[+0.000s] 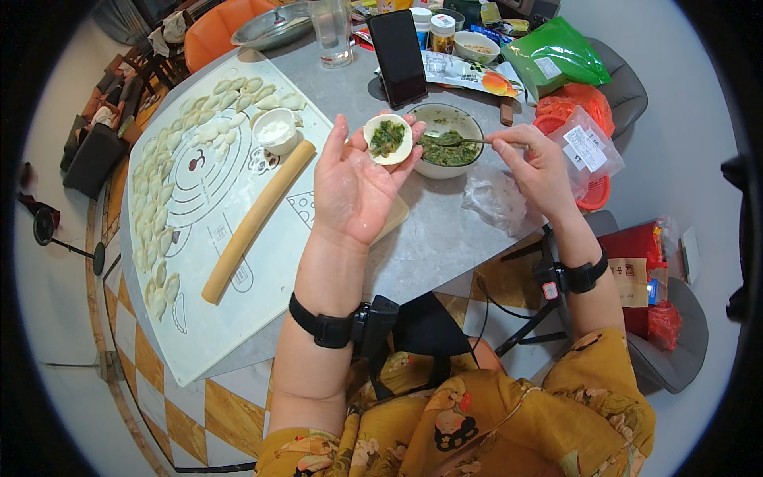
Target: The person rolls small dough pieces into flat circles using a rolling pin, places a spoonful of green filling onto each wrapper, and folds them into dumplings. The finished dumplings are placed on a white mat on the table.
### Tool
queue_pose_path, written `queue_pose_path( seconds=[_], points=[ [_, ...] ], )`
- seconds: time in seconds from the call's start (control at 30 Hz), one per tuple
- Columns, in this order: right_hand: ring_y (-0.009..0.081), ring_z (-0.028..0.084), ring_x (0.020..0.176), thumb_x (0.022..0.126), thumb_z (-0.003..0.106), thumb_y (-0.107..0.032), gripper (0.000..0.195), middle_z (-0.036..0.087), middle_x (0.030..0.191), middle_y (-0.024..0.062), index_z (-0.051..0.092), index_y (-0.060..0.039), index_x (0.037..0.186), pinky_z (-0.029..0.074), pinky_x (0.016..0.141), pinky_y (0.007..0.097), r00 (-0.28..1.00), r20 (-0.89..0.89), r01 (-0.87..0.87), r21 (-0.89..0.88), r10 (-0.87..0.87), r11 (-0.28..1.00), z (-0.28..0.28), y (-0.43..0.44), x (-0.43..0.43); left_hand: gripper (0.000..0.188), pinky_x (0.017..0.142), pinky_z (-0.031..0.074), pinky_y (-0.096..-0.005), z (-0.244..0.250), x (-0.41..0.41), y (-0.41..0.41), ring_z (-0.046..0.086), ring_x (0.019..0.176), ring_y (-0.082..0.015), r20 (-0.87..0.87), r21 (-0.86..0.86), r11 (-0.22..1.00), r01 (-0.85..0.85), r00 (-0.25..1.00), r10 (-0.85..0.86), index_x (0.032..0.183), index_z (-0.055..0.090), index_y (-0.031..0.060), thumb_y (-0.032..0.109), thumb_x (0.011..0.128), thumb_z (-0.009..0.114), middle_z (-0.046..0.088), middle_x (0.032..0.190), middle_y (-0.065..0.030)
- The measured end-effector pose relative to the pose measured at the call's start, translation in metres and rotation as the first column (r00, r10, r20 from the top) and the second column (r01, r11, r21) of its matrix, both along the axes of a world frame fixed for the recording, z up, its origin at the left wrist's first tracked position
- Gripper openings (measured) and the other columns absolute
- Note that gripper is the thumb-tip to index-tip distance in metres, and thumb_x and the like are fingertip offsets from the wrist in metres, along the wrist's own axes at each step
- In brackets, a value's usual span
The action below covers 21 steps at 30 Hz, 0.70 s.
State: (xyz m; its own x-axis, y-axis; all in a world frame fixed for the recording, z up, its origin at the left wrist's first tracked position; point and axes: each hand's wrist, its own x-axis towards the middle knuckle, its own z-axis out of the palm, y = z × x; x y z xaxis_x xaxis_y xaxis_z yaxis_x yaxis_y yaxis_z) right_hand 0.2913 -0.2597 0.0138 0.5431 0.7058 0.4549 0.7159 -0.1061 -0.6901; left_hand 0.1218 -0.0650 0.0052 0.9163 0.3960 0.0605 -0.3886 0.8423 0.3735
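On the fingers of my upturned left hand [356,194] rests a round dough wrapper [374,156], with a mound of green chopped filling [387,138] in its middle. My right hand [533,164] pinches the handle of a metal spoon [471,142]. The spoon's bowl end lies in the filling inside a white bowl with a dark rim [444,172]. To the left, a wooden rolling pin [259,220] lies slantwise on a white printed pastry mat [250,322]. Folded dumplings [149,203] line the mat's far and left sides, around several small dough pieces [217,131].
A small tub of white powder [277,132] stands beside the rolling pin's far end. A phone [398,58] stands propped behind the bowl, near a clear glass [331,36]. Crumpled clear plastic [495,200], a green bag [557,56] and a red basket [596,192] are at right.
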Motion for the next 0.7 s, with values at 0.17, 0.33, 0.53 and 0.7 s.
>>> queue_pose_path(
  seconds=[0.17, 0.33, 0.53, 0.7],
  points=[
    [0.0228, 0.060, 0.097, 0.085, 0.070, -0.014, 0.017, 0.066, 0.101, 0.0056, 0.071, -0.0071, 0.100, 0.045, 0.085, 0.0350, 0.961, 0.247, 0.132, -0.022, -0.122, 0.991, 0.002, -0.012, -0.006, 0.059, 0.110, 0.037, -0.0510, 0.001, 0.000, -0.001, 0.041, 0.133, -0.0421, -0.011, -0.004, 1.000, 0.009, 1.000, -0.009, 0.132, 0.038, -0.0087, 0.043, 0.104, 0.032, 0.043, 0.138, -0.0320],
    [0.0199, 0.057, 0.106, 0.076, 0.074, -0.019, 0.024, 0.063, 0.110, -0.0005, 0.071, -0.0190, 0.100, 0.037, 0.095, 0.0393, 0.623, 0.778, 0.022, 0.079, -0.076, 0.997, 0.031, 0.009, -0.052, 0.060, 0.108, 0.039, -0.0475, 0.003, -0.001, -0.008, 0.046, 0.129, -0.0381, 0.004, 0.019, 0.997, 0.079, 0.997, -0.079, 0.130, 0.043, -0.0068, 0.046, 0.104, 0.032, 0.048, 0.134, -0.0279],
    [0.0186, 0.056, 0.109, 0.076, 0.065, -0.019, 0.016, 0.061, 0.107, -0.0027, 0.069, -0.0198, 0.091, 0.036, 0.094, 0.0404, 0.525, 0.851, -0.097, 0.086, -0.022, 0.992, 0.018, 0.041, -0.063, 0.059, 0.101, 0.043, -0.0386, -0.002, 0.001, -0.015, 0.058, 0.109, -0.0222, 0.099, 0.059, 0.967, 0.247, 0.963, -0.252, 0.128, 0.047, -0.0006, 0.050, 0.103, 0.031, 0.059, 0.122, -0.0127],
    [0.0195, 0.057, 0.104, 0.072, 0.074, -0.018, 0.015, 0.062, 0.101, -0.0017, 0.069, -0.0161, 0.085, 0.039, 0.088, 0.0389, 0.655, 0.755, -0.123, 0.148, -0.031, 0.981, 0.020, 0.044, -0.052, 0.051, 0.103, 0.044, -0.0377, 0.003, 0.002, -0.020, 0.058, 0.112, -0.0226, -0.025, 0.291, 0.945, 0.153, 0.988, -0.152, 0.132, 0.045, -0.0026, 0.038, 0.102, 0.045, 0.058, 0.125, -0.0140]
  ],
)
